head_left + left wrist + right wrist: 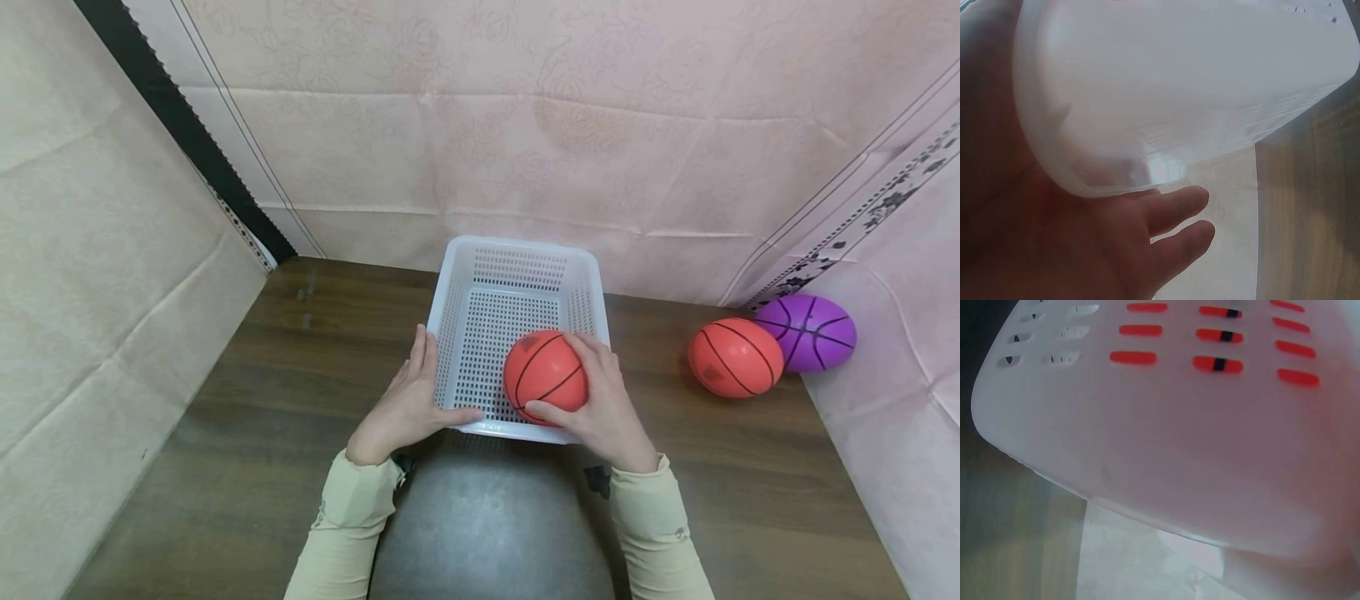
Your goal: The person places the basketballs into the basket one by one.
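Observation:
A white perforated plastic basket (517, 243) stands on the wooden table in the head view. At its near right corner, my right hand (609, 408) grips a small orange-red basketball (542, 379), thumb in front and fingers over the far right side. The ball sits low within the basket's rim, and red shows through the slots in the right wrist view. My left hand (405, 408) lies against the basket's near left corner. Its thumb reaches across the near rim; its straight fingers (1182, 209) run along the outside of the left wall.
A second orange-red basketball (735, 358) rests on the table at the right, beside a purple basketball (810, 333) in the corner by the cloth. Pale patterned cloth (525, 150) hangs behind and along both sides. A grey rounded surface (491, 525) lies between the forearms.

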